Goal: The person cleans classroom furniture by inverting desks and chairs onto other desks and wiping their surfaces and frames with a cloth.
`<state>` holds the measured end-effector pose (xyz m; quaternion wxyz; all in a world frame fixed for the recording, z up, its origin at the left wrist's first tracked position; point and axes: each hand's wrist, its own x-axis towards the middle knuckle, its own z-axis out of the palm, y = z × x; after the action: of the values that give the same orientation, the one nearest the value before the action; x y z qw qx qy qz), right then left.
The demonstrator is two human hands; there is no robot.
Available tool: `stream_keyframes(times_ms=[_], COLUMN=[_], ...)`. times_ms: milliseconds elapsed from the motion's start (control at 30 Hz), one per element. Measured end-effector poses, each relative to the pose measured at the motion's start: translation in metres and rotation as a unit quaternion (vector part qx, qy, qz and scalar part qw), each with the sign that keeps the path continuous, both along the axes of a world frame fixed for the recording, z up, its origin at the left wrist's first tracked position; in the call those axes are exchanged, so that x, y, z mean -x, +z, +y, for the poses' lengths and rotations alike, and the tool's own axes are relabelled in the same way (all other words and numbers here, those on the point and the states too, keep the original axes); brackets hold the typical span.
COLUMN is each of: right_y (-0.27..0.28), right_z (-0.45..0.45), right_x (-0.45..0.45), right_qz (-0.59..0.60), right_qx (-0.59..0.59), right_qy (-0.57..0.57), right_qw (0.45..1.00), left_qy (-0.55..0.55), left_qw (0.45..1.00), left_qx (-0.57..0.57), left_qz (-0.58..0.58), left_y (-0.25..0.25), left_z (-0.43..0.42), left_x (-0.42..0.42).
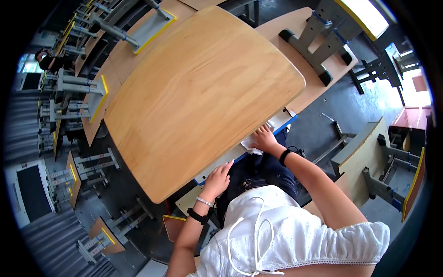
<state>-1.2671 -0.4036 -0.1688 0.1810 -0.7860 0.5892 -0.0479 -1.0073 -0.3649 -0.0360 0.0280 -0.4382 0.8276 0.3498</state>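
A large wooden desktop (pixel 207 92) spreads out in front of me, slanting across the view. Below its near edge runs a white surface with a blue rim (pixel 200 177), partly hidden by the desktop. My right hand (pixel 265 138) presses a crumpled white cloth (pixel 251 147) against this white surface; some fingertips are hidden by the cloth and the desktop edge. My left hand (pixel 218 179) lies at the left part of the blue-rimmed surface with its fingers stretched out and nothing held.
Upturned chairs with grey legs (pixel 318 41) rest on other desks (pixel 295 97) behind and to the right. An overturned desk or chair (pixel 364 147) stands close on my right. More chairs (pixel 94 166) fill the left side. A person (pixel 50 61) in dark clothes is far left.
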Motion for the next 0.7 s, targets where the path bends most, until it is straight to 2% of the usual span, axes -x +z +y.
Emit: stream_keyframes(times_ms=[100,200,300,367,433,500,567,667,700], right_y=[0.012,0.016,0.013,0.018,0.026,0.033,0.031,0.042,0.023], right_z=[0.024,0.036,0.038,0.038,0.034,0.032,0.027,0.019,0.021], right_x=[0.032,0.055,0.066,0.063,0.054,0.034,0.005,-0.044,-0.061], right_qz=[0.003,0.066,0.018,-0.019,-0.045,-0.03,-0.042,-0.014,-0.022], right_qx=[-0.003,0.072,-0.05,-0.077,-0.107,-0.073,-0.086,-0.055,0.009], right_qy=[-0.002,0.041,0.057,0.077,0.116,0.17,0.201,0.275,0.278], right_qw=[1.0,0.994,0.997,0.994,0.986,0.982,0.975,0.96,0.96], left_qy=[-0.033,-0.058,-0.082,-0.052,-0.039,-0.042,-0.027,0.021,0.042], left_qw=[0.999,0.998,0.994,0.997,0.998,0.998,0.997,0.998,0.998], left_qx=[-0.025,0.008,0.057,0.048,0.041,0.037,0.066,0.058,0.047], left_qz=[-0.013,0.003,-0.044,-0.016,-0.013,-0.037,-0.018,-0.017,-0.022], left_y=[-0.003,-0.011,-0.048,-0.054,-0.06,-0.068,-0.067,-0.055,-0.052], left_z=[-0.007,-0.016,-0.015,-0.013,-0.009,-0.001,0.008,0.021,0.025], left_x=[0.004,0.006,-0.001,-0.001,0.0,-0.003,-0.008,-0.016,-0.02])
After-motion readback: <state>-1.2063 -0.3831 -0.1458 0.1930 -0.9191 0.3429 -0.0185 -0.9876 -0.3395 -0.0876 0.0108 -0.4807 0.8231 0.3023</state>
